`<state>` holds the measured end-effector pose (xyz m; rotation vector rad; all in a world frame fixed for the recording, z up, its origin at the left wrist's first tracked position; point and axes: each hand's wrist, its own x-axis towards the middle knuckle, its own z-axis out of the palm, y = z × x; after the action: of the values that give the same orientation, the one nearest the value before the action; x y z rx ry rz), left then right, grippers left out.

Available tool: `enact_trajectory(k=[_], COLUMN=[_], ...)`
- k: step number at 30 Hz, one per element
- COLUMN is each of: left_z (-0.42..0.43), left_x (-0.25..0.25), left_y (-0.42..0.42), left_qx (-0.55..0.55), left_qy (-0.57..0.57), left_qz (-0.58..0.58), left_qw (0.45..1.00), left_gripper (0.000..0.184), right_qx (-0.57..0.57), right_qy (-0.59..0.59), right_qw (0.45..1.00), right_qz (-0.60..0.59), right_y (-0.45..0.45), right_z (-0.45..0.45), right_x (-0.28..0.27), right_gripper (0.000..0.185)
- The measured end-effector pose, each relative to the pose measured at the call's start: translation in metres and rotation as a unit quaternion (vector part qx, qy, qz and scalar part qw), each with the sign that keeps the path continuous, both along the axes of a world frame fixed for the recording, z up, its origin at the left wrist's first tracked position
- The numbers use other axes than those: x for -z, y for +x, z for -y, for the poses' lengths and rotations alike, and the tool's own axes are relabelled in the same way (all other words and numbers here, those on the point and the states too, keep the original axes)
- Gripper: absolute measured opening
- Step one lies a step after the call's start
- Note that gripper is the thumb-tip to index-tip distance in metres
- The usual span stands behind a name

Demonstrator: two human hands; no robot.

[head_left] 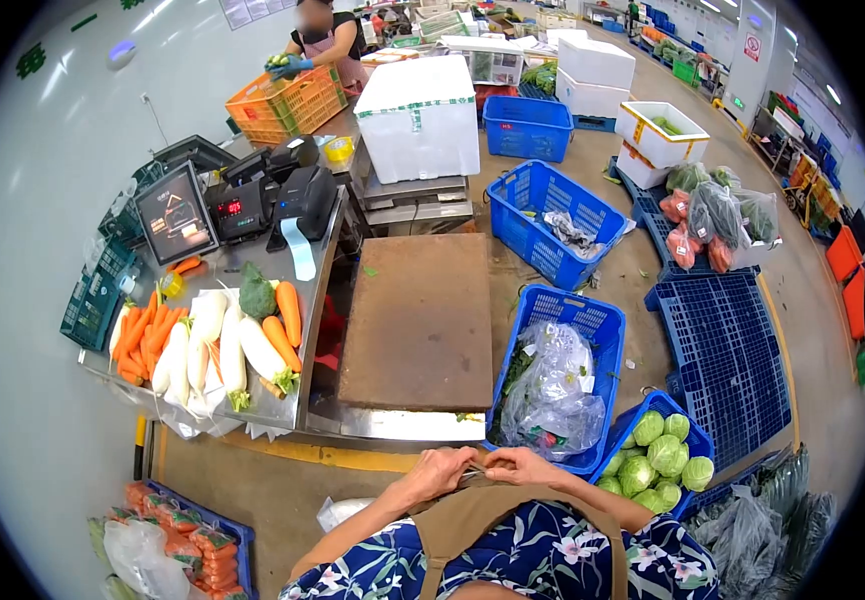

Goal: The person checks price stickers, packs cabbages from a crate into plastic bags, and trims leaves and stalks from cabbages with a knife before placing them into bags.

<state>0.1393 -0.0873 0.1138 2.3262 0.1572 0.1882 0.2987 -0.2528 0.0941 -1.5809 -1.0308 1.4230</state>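
My left hand [439,474] and my right hand [525,467] come together in front of my chest, just above the brown apron [493,510]. The fingers of both are bent and pinched. Something thin shows between the fingertips, too small to name. Beyond them lies a brown board [418,320] on a steel table, its top bare apart from a small green scrap. To the right of the board stands a blue crate [603,465] holding clear plastic bags [553,390] and some greens.
White radishes [243,345], carrots [143,340] and broccoli [257,292] lie by the scale screen [175,215] and label printer [305,205]. Cabbages [665,455] fill another blue crate. Bagged vegetables [718,215] rest on pallets. At the back, a co-worker [338,40] handles green vegetables over an orange crate [288,100].
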Motion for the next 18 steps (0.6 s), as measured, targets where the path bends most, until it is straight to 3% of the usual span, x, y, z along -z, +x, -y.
enact_trajectory(k=[3, 6, 9, 12, 18], left_z=[-0.001, -0.004, -0.005, -0.005, -0.004], left_x=[0.012, 0.028, 0.033, 0.036, 0.034], left_y=[-0.004, -0.002, 0.002, 0.004, 0.005], left_qx=[-0.053, -0.092, -0.107, -0.122, -0.152], left_qy=[-0.031, -0.047, -0.05, -0.075, -0.15], left_qz=[-0.029, -0.038, -0.053, -0.045, -0.067], left_qw=[0.998, 0.994, 0.992, 0.989, 0.975], left_gripper=[0.012, 0.013, 0.015, 0.017, 0.015], right_qx=[0.044, -0.092, -0.114, -0.068, -0.139], right_qy=[0.182, 0.19, 0.074, 0.155, 0.176], right_qw=[0.968, 0.929, 0.944, 0.889, 0.818], right_qz=[0.169, 0.305, 0.3, 0.426, 0.53], right_y=[-0.009, -0.007, -0.016, -0.028, -0.034], right_z=[-0.007, -0.012, -0.025, -0.034, -0.037], right_x=[-0.007, -0.006, 0.0, 0.002, -0.003], right_gripper=[0.03, 0.031, 0.027, 0.024, 0.02])
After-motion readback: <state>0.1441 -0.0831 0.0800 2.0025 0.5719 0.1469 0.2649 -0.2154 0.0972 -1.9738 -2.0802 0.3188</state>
